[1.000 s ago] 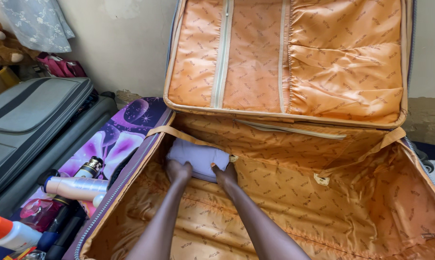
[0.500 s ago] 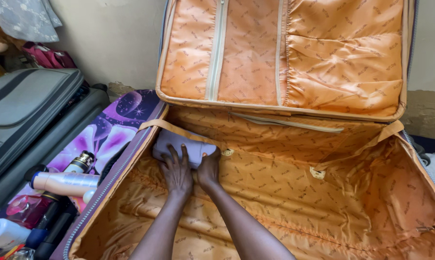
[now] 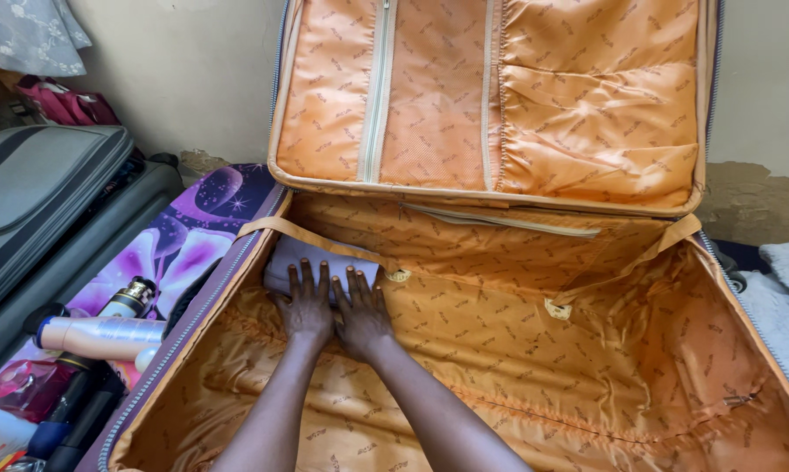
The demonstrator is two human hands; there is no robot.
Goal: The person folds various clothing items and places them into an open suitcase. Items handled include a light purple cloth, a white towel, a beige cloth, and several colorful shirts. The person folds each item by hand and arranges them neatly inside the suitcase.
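Both hands flat, fingers spread, gripping nothing; left hand (image 3: 305,301) and right hand (image 3: 362,313) press side by side on a folded pale cloth (image 3: 300,259) tucked in the far-left corner of the open orange-lined suitcase (image 3: 604,350); bottles (image 3: 101,332) lie outside on the left.

We lose most of the pale folded cloth (image 3: 311,260) under both flat hands and the orange strap (image 3: 316,239). Lower left, the bottles (image 3: 97,336) run off the frame; the suitcase lid (image 3: 499,96) is cropped on top.
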